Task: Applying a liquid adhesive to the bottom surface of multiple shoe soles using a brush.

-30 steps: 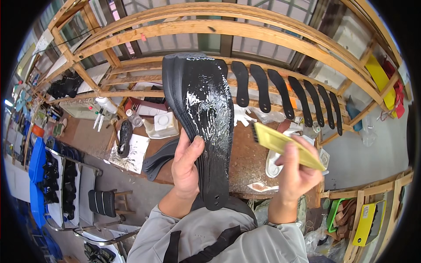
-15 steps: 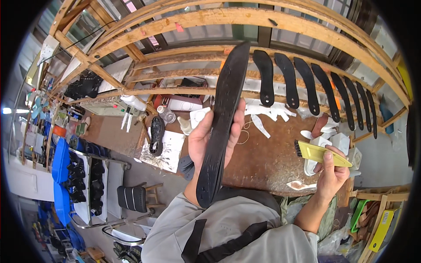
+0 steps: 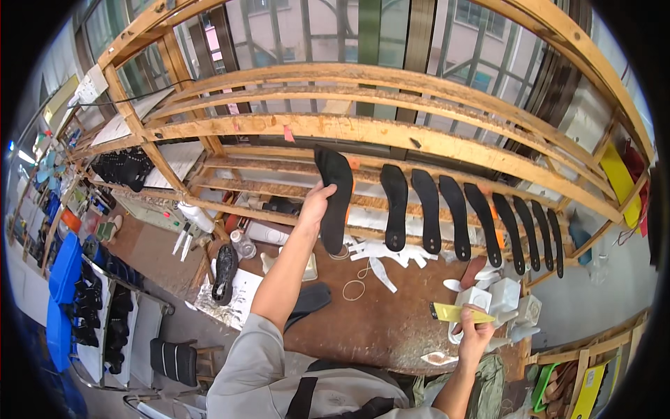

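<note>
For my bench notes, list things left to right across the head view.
Blue plastic, black seat, dark shoe, left hand holding a black sole, yellow brush in the right hand, green tray, yellow box.

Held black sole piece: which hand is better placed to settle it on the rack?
Left, probably: the left hand grips the black sole piece in front of the wooden rack, while the right hand is lower, farther right and holds a yellow brush.
</note>
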Demonstrator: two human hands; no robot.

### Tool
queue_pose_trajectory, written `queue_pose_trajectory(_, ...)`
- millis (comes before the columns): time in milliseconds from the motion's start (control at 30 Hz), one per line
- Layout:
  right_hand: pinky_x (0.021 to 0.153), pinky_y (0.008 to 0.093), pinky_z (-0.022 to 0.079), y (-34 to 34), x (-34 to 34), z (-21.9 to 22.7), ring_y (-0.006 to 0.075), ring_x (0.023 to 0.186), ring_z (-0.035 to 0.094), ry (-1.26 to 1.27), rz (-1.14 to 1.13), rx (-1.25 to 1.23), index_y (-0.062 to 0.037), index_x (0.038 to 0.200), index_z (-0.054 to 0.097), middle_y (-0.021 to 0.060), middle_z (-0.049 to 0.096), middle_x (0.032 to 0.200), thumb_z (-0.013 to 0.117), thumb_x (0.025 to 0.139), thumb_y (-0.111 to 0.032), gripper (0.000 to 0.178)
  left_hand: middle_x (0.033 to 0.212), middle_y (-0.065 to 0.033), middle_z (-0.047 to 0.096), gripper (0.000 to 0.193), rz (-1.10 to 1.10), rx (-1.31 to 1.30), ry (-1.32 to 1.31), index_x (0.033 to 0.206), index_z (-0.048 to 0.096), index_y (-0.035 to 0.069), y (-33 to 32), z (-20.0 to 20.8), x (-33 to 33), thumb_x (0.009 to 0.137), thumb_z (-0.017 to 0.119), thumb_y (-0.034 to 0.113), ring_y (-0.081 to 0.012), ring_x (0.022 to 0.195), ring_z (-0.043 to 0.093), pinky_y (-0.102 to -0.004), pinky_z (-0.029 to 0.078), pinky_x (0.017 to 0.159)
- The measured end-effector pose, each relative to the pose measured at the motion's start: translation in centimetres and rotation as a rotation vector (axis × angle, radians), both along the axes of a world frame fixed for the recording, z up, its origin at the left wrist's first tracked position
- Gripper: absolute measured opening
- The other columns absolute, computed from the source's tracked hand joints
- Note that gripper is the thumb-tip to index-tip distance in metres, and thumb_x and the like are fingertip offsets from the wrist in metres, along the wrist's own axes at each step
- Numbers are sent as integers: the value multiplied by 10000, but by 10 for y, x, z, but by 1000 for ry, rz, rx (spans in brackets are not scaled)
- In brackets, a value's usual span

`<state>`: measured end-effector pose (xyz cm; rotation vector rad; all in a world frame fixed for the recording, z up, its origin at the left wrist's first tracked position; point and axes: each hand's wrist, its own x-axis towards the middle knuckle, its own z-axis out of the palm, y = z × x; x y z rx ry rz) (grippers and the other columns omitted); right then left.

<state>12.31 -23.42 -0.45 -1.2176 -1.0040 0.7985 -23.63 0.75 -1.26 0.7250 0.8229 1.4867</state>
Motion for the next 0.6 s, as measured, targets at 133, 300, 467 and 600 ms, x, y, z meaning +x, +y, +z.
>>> queue_pose_trajectory(133, 433, 213, 383, 0, 5, -6, 77, 477, 497, 2, -8, -20, 48, 959, 634, 37, 582, 667, 638, 894, -123, 183, 962, -69, 650, 264, -66, 3, 106, 1156, 569, 13, 49, -14, 20, 904, 521, 76, -156, 773, 632, -277, 522, 686)
queue_pose_trajectory(300, 430, 215, 391, -7, 22, -12, 87, 474, 497, 18, -55, -37, 57, 945, 633, 55, 599, 704, 640, 894, -143, 206, 937, -74, 642, 234, -28, -85, 192, 1128, 569, 3, 72, -22, 44, 916, 507, 79, -161, 751, 625, -294, 528, 646)
queue_pose_trajectory(467, 430, 215, 394, -10, 34, -18, 87, 466, 493, 11, -59, -59, 56, 950, 632, 56, 599, 712, 641, 895, -148, 212, 953, -89, 646, 260, -2, -33, 189, 1155, 563, 10, 53, -16, 22, 912, 501, 80, -183, 785, 622, -306, 515, 677)
queue_pose_trajectory(600, 439, 221, 383, -13, 55, -26, 85, 488, 502, 8, -49, -67, 38, 955, 636, 39, 590, 685, 634, 897, -162, 208, 845, -60, 625, 199, 215, 57, 160, 1089, 565, 37, -31, 21, -2, 913, 513, 113, -166, 706, 614, -285, 494, 622)
